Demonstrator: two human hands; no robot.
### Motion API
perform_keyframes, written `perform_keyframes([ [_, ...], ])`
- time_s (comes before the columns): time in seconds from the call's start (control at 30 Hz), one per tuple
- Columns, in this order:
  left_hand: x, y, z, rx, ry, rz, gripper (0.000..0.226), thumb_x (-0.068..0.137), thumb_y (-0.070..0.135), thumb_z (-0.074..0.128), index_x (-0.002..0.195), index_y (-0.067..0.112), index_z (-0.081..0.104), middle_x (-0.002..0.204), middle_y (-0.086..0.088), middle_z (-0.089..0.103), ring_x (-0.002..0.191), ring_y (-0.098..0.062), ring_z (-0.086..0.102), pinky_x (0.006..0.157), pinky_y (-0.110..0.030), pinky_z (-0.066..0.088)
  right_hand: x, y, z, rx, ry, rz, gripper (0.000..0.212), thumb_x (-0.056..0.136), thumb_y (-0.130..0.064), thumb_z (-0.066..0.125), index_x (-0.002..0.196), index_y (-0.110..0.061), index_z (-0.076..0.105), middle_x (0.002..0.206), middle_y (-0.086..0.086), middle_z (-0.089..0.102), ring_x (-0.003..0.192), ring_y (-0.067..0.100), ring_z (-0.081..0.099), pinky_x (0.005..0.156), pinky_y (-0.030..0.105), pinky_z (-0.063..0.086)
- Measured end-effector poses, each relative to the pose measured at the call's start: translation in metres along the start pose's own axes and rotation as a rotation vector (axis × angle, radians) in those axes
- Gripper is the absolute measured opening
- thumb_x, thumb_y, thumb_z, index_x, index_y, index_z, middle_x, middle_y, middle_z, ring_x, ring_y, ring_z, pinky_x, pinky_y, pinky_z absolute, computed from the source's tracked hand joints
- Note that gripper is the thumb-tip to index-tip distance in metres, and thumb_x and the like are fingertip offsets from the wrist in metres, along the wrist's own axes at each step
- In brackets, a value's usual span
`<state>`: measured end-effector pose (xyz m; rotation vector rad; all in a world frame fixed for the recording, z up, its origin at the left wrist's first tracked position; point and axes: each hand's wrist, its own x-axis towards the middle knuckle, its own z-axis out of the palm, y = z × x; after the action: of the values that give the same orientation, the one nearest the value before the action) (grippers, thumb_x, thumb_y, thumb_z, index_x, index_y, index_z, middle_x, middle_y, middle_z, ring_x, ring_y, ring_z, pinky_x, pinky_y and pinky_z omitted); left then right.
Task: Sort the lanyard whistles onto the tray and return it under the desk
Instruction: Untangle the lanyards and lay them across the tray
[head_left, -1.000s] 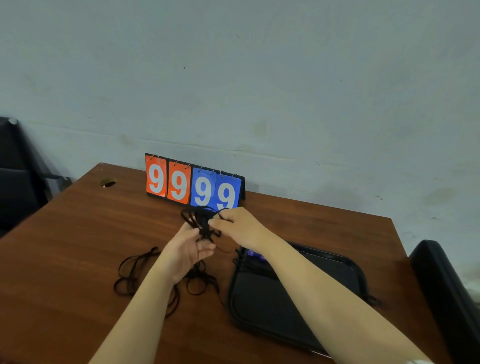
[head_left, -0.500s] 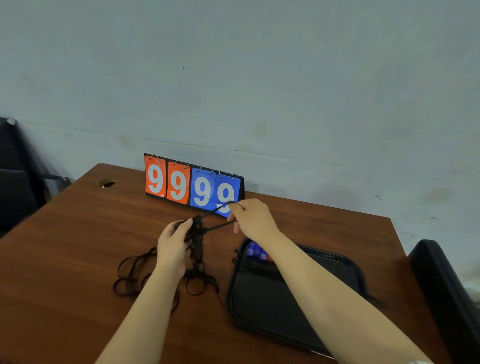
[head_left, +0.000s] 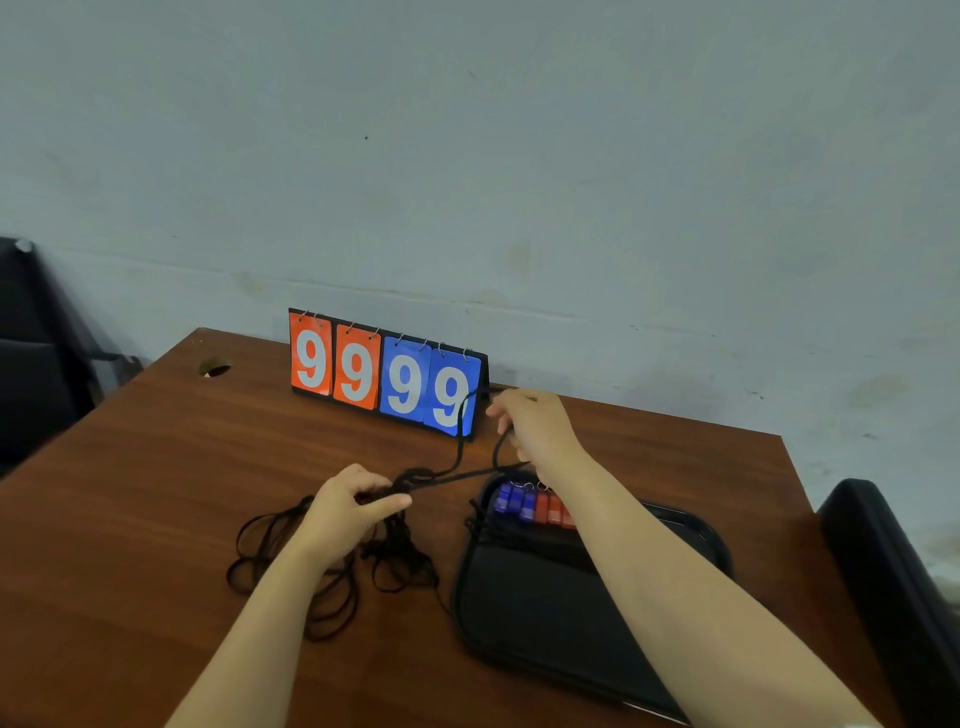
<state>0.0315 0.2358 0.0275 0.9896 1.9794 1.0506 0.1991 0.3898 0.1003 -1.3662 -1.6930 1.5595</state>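
Pulling farther toward the scoreboard (head_left: 387, 374), the right hand (head_left: 537, 431) pinches a cord (head_left: 459, 436) running back to the tangle (head_left: 400, 551) gripped by the left hand (head_left: 345, 512).

Dim, even light — soft shadows, slight overall blur, wide-angle bending at edges.

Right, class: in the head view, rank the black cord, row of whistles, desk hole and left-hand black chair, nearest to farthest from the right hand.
1. Black cord: pinched in the right hand.
2. Row of whistles: on the tray, by the wrist.
3. Desk hole: far-left corner.
4. Black chair: left of the desk.
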Motion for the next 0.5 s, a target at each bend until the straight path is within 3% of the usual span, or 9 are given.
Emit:
perform_keyframes([
  [0.07,0.001,0.004,-0.001,-0.116,0.055,-0.002,0.012,0.090,0.025,0.065,0.101,0.026,0.068,0.102,0.006,0.065,0.101,-0.014,0.062,0.084,-0.025,0.047,0.001,0.004,0.001,-0.284,-0.038,-0.159,0.022,0.091,-0.019,0.056,0.105,-0.004,0.064,0.089,0.015,0.065,0.072,0.025,0.061,0.070,0.036,0.053],
  [0.1,0.000,0.009,0.000,-0.175,0.059,-0.003,0.015,0.092,0.023,0.061,0.104,0.031,0.066,0.107,0.010,0.066,0.105,-0.012,0.061,0.091,-0.029,0.047,0.000,0.005,0.002,-0.382,-0.102,-0.222,0.025,0.090,-0.019,0.058,0.113,-0.009,0.060,0.099,0.015,0.066,0.084,0.026,0.064,0.080,0.041,0.054],
  [0.17,0.000,0.018,0.001,-0.201,0.056,0.054,0.023,0.093,0.017,0.059,0.111,0.031,0.064,0.110,0.012,0.069,0.108,-0.007,0.060,0.095,-0.032,0.046,-0.003,0.006,0.006,-0.475,-0.288,-0.273,0.045,0.089,-0.026,0.062,0.131,-0.021,0.048,0.108,0.009,0.064,0.092,0.018,0.061,0.082,0.039,0.051],
  [0.23,0.000,0.027,0.004,-0.179,0.053,0.093,0.027,0.089,0.011,0.064,0.111,0.027,0.061,0.101,0.010,0.073,0.096,-0.004,0.064,0.084,-0.026,0.048,-0.007,0.009,0.015,-0.536,-0.418,-0.291,0.060,0.089,-0.038,0.065,0.142,-0.025,0.040,0.114,0.001,0.062,0.100,0.011,0.057,0.085,0.028,0.045],
  [0.3,0.002,0.035,0.005,-0.183,0.076,0.111,0.018,0.086,0.009,0.068,0.099,0.020,0.063,0.085,0.003,0.074,0.076,-0.011,0.065,0.069,-0.024,0.049,-0.008,0.015,0.024,-0.523,-0.432,-0.343,0.045,0.090,-0.037,0.065,0.131,-0.022,0.055,0.106,-0.005,0.064,0.098,0.008,0.058,0.089,0.028,0.048],
  [0.37,0.003,0.036,0.003,-0.171,0.089,0.144,0.004,0.086,0.011,0.068,0.088,0.014,0.068,0.078,-0.002,0.074,0.073,-0.014,0.066,0.071,-0.028,0.051,-0.010,0.016,0.027,-0.426,-0.384,-0.378,0.021,0.093,-0.030,0.063,0.108,-0.018,0.069,0.093,-0.008,0.067,0.091,0.008,0.062,0.088,0.027,0.052],
  [0.43,0.002,0.035,-0.001,-0.190,0.085,0.171,0.010,0.088,0.010,0.065,0.081,0.012,0.072,0.076,0.000,0.073,0.076,-0.011,0.067,0.078,-0.030,0.051,-0.009,0.015,0.025,-0.335,-0.308,-0.373,0.016,0.095,-0.028,0.059,0.096,-0.017,0.071,0.089,-0.004,0.069,0.088,0.009,0.063,0.083,0.024,0.051],
  [0.5,0.002,0.032,-0.004,-0.206,0.089,0.148,0.015,0.088,0.007,0.065,0.087,0.020,0.073,0.078,0.003,0.073,0.066,-0.005,0.064,0.070,-0.026,0.049,-0.006,0.015,0.020,-0.296,-0.224,-0.350,0.019,0.097,-0.027,0.056,0.091,-0.015,0.069,0.086,0.000,0.068,0.085,0.014,0.063,0.083,0.029,0.050],
])
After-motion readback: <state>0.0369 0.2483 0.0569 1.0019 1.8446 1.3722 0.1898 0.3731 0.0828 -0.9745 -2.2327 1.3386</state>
